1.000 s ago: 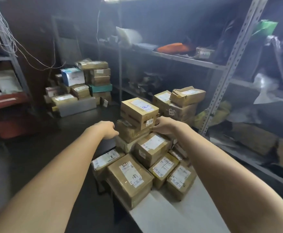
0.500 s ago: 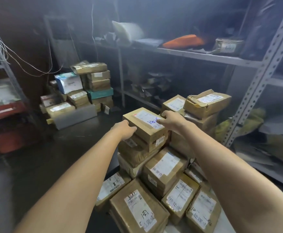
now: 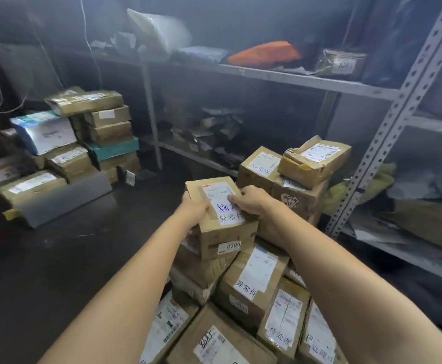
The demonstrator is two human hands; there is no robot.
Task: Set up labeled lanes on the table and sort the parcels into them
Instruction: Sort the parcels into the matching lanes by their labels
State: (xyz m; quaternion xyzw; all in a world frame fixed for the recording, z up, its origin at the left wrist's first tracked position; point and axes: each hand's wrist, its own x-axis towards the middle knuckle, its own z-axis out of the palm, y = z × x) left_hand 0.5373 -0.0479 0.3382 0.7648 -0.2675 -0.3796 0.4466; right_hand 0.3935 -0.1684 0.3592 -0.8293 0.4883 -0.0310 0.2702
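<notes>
Step in hand, as I judge it: sorting, pick phase. Left hand (image 3: 194, 209) and right hand (image 3: 251, 203) both grip the small brown cardboard box with the white handwritten label (image 3: 226, 236). Left fingers curl over its left edge. The right hand clamps the right side with fingertips on the label. This box is at the top of the near pile of taped brown parcels (image 3: 201, 271). Cannot tell whether it has lifted clear or rests on the one beneath. The table under the pile is hidden, and no lane markers are visible.

Next move probably calls for a straight lift so the leaning stack below does not shift. Then read the label and carry the box to the matching lane.

Writing:
- Held box: top label reads "异常件" under a blue scribble I can't read. A side sticker reads "0300".
- Brown carton just below and right (image 3: 254, 282): "异常件".
- Flat brown carton nearer the camera (image 3: 284, 319): "待处理".
- Its right neighbour (image 3: 319, 345): partly cut off, "处理" legible.
- Front carton with black marker digits (image 3: 214, 342): roughly "868", last figure unclear.
- Rear brown carton (image 3: 262, 164): looks like "已完成".
- Big carton beside it (image 3: 296, 203): "0829".

Printed shipping text is too small to read.

Grey slotted metal shelving (image 3: 293, 80) stands behind.
</notes>
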